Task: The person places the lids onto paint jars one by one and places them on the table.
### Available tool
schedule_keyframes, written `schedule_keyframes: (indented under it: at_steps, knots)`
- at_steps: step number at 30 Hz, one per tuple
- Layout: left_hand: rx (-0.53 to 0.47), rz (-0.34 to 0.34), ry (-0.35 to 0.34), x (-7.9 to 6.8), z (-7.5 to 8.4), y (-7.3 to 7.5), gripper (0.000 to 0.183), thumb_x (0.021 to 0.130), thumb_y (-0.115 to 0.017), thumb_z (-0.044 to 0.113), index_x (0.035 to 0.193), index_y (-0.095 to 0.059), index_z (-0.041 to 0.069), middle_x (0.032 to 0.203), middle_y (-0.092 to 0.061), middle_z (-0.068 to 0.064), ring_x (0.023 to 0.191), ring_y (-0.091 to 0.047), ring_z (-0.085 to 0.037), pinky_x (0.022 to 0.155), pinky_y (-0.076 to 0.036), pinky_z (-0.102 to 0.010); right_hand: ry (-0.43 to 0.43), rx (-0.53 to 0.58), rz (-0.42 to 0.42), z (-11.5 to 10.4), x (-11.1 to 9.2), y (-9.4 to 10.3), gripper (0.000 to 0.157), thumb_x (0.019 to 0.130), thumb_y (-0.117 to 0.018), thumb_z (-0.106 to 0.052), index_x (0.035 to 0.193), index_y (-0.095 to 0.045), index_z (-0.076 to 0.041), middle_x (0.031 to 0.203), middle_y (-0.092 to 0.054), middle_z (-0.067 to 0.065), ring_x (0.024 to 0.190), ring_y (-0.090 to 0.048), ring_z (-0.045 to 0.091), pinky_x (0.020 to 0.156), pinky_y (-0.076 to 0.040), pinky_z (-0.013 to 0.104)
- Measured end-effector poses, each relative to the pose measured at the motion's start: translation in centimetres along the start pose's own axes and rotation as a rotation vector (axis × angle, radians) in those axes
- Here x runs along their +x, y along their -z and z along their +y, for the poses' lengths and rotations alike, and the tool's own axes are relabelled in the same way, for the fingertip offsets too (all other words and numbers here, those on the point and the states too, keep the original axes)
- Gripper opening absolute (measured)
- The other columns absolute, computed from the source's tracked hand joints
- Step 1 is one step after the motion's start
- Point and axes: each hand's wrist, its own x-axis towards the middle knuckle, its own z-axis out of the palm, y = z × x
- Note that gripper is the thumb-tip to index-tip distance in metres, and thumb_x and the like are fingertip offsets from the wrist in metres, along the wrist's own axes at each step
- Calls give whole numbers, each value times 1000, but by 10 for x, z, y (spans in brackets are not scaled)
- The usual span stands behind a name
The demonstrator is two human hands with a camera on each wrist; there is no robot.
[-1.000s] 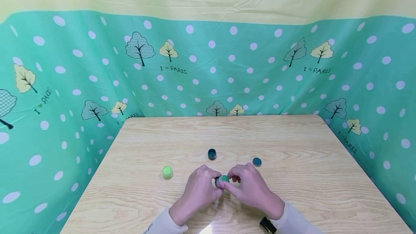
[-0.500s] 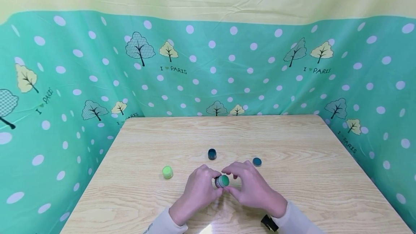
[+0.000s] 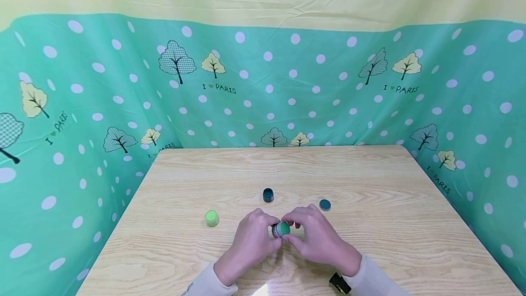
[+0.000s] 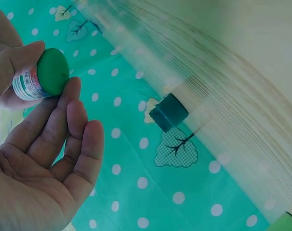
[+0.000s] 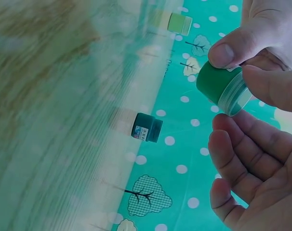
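Left hand (image 3: pixel 253 232) grips the body of the green jar (image 3: pixel 281 229) at the lower centre of the head view, and the right hand (image 3: pixel 316 234) closes thumb and fingertip about its clear rim (image 5: pixel 232 98). Tilted, the jar runs its long axis sideways between both; the rim end faces the right hand, apparently the better placed to turn it.
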Motion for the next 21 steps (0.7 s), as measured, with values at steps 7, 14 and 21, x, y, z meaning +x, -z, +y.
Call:
schedule_keyframes:
  at_steps: [7,14,21]
  knots:
    - [8,-12,17,0,1,1,29,67,-94,22,92,-81,15,84,-76,6,71,-52,-2,62,-44,-18,-23,-47,36,0,0,-2,26,77,-90,-32,95,-77,-20,81,-66,-16,71,-58,6,71,-40,25]
    - [2,1,7,-1,0,1,27,66,-92,19,90,-81,15,84,-77,6,71,-53,-2,63,-45,-18,-62,-74,56,-1,0,-4,23,80,-88,-40,89,-76,-21,77,-66,-16,68,-56,5,71,-39,25]
    - [2,2,7,0,0,0,25,67,-90,16,90,-81,15,84,-77,6,71,-54,-2,63,-46,-18,-91,-83,72,-3,0,-6,23,81,-86,-43,83,-76,-23,73,-64,-16,64,-53,4,68,-38,24]
